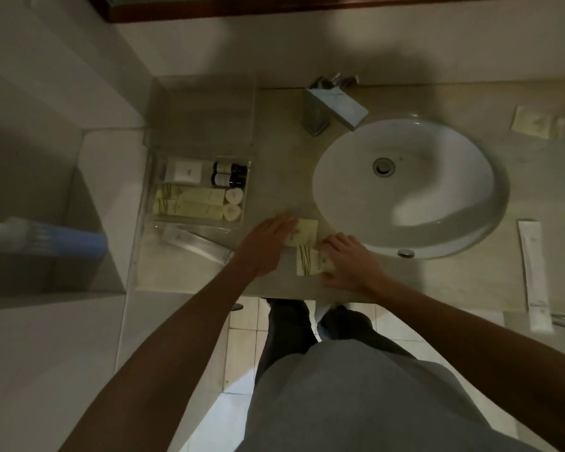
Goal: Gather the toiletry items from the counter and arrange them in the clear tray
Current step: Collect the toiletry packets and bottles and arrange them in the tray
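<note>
Between tray and sink, a flat cream packet point(304, 231) is pressed under the left hand point(268, 236), fingers spread, and a striped packet point(309, 261) is pinched by the right hand point(346, 259). Already filed in the clear tray point(150, 190): dark bottles point(229, 173), a white box point(187, 171), cream tubes point(190, 202). Left out, it is judged, are a long sachet point(196, 241) near it, another point(535, 275) at right and a far-right packet point(534, 120).

The cream packets point(302, 232) under both hands look like matt paper, the tray point(150, 194) to their left is clear glossy plastic, the counter point(274, 194) is smooth pale stone, the basin point(437, 223) beyond glossy white ceramic, the faucet point(330, 102) brushed metal.
</note>
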`<state>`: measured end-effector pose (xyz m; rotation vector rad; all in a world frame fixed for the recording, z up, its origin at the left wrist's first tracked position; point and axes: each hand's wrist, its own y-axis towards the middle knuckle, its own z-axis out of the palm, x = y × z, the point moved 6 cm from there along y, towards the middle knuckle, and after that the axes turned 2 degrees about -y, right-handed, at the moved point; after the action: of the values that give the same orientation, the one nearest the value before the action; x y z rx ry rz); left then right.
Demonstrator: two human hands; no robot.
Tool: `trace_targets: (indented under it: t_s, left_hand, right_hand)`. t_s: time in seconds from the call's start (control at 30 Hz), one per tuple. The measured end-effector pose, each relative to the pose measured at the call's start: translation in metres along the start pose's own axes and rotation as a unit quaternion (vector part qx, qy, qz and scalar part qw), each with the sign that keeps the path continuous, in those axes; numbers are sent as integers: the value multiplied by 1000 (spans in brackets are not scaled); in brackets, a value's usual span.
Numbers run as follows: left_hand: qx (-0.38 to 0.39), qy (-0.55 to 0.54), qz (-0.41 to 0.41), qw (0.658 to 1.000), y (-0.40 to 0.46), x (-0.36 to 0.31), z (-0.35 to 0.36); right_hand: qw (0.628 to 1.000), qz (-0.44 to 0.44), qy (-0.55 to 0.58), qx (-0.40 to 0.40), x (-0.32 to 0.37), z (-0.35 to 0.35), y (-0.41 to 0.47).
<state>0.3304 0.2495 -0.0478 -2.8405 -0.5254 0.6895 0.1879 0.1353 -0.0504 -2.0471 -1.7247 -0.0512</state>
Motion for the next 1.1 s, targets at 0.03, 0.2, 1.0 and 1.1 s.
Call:
trace_targets:
  t_s: [0.03,0.2,1.0,1.1]
  left_hand:
    - [-17,-20,-20,999,-2,0,-4]
    - [-55,-82,-82,992,-12,21,-17]
    - [-61,89,-10,994,-16,149,-110]
    - [3,94,-61,994,-33,220,-118]
  right_hand:
    - [1000,-5,-1,-20,2,-7,6]
    - [998,-10,10,-58,19,-37,57]
    - [989,10,102,-104,143,-77,184]
    - [992,11,92,-90,169,-77,222]
